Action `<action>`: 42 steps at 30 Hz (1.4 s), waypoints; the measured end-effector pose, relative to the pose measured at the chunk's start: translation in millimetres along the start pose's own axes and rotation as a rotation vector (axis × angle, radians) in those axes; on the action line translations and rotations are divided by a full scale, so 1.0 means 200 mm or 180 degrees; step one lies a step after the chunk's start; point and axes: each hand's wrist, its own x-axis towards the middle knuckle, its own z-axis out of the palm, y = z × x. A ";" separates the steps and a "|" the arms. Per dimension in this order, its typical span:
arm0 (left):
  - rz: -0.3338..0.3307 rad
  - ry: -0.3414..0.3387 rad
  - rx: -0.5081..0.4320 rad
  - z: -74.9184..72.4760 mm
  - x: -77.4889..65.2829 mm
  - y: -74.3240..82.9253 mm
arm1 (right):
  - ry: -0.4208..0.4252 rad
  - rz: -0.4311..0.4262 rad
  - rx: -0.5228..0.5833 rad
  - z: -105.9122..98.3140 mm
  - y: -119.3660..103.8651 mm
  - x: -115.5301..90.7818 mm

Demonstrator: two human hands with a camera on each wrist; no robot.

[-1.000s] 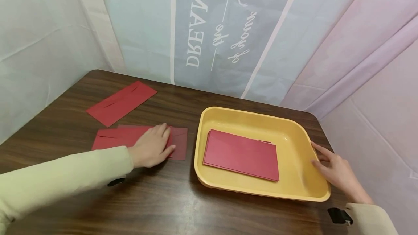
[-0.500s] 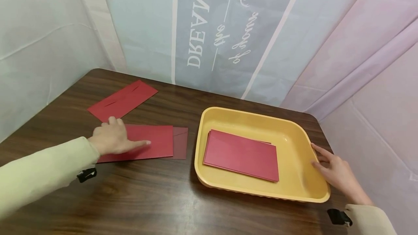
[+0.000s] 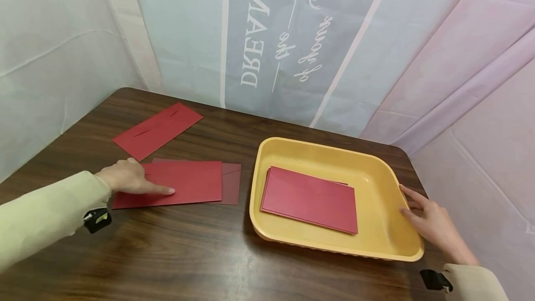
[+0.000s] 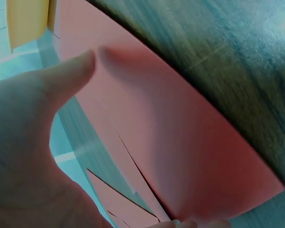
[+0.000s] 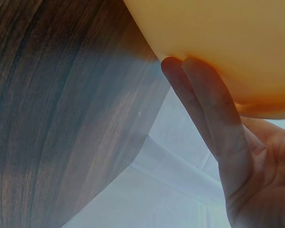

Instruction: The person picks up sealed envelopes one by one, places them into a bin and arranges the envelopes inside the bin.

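Observation:
My left hand (image 3: 129,178) lies over the left part of a red envelope (image 3: 194,178), thumb stretched across its face. In the left wrist view the thumb (image 4: 69,78) casts a shadow on the paper, and several fingertips show at the envelope's flap end. A darker red envelope (image 3: 231,185) sticks out from beneath on the right. My right hand (image 3: 434,224) touches the right side of a yellow tray (image 3: 376,206). Straight fingers (image 5: 213,104) lie against its outer wall in the right wrist view. Inside the tray is a stack of red envelopes (image 3: 311,201).
Another red envelope (image 3: 159,131) lies slanted at the back left of the dark wooden table (image 3: 200,254). Behind the table hangs a printed cloth (image 3: 288,50), with pale fabric (image 3: 54,59) on the left and more on the right.
My left hand has moved left across the red envelope, from its right end to its left part, uncovering the top envelope's right half. The right hand and tray have stayed put.

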 end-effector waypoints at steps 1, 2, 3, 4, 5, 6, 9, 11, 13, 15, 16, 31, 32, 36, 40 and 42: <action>0.0007 -0.0021 -0.0007 0.00 0.00 -0.01 | 0.0001 -0.0004 -0.0006 0.00 0.00 0.00; 0.0003 -0.0024 0.0004 0.00 0.01 -0.02 | 0.0004 -0.0011 -0.0013 0.00 0.00 0.00; -0.0005 -0.0024 0.0012 0.00 0.01 -0.02 | 0.0013 -0.0021 -0.0022 0.00 0.00 0.00; -0.0017 -0.0017 0.0023 0.00 0.01 -0.03 | 0.0014 -0.0025 -0.0026 0.00 0.00 0.00; -0.0026 -0.0009 0.0034 0.00 0.01 -0.04 | 0.0009 -0.0024 -0.0024 0.00 0.00 0.00; -0.0041 0.0000 0.0030 0.00 0.02 -0.05 | 0.0008 -0.0019 -0.0027 0.00 0.00 0.00; -0.0076 0.0053 0.0013 0.00 0.03 -0.07 | -0.0011 0.0007 -0.0022 0.00 0.00 0.00; -0.0088 0.0098 -0.0010 0.00 0.04 -0.08 | -0.0030 0.0032 -0.0014 0.00 0.00 -0.01; -0.0104 0.0125 -0.0016 0.00 0.05 -0.08 | -0.0042 0.0046 -0.0009 0.00 0.00 -0.01; -0.0122 0.0126 -0.0019 0.00 0.05 -0.09 | -0.0037 0.0047 -0.0013 0.00 0.00 -0.01; -0.0128 0.0118 -0.0021 -0.01 0.05 -0.09 | -0.0030 0.0039 -0.0017 0.00 0.00 -0.01; -0.0139 -0.0063 -0.0465 -0.01 0.07 -0.13 | 0.0053 -0.0040 -0.0012 0.01 0.00 -0.01; -0.0150 -0.0078 -0.0512 -0.01 0.07 -0.13 | 0.0041 -0.0026 0.0002 0.01 0.00 -0.01; -0.0215 -0.0154 -0.0665 -0.02 0.08 -0.14 | 0.0018 0.0001 0.0032 0.00 0.00 0.00; -0.0295 -0.0143 -0.0773 -0.03 0.09 -0.14 | 0.0048 -0.0017 0.0023 0.00 0.00 0.00; -0.0332 -0.0105 -0.0793 -0.03 0.09 -0.14 | 0.0056 -0.0020 0.0016 0.00 0.00 0.00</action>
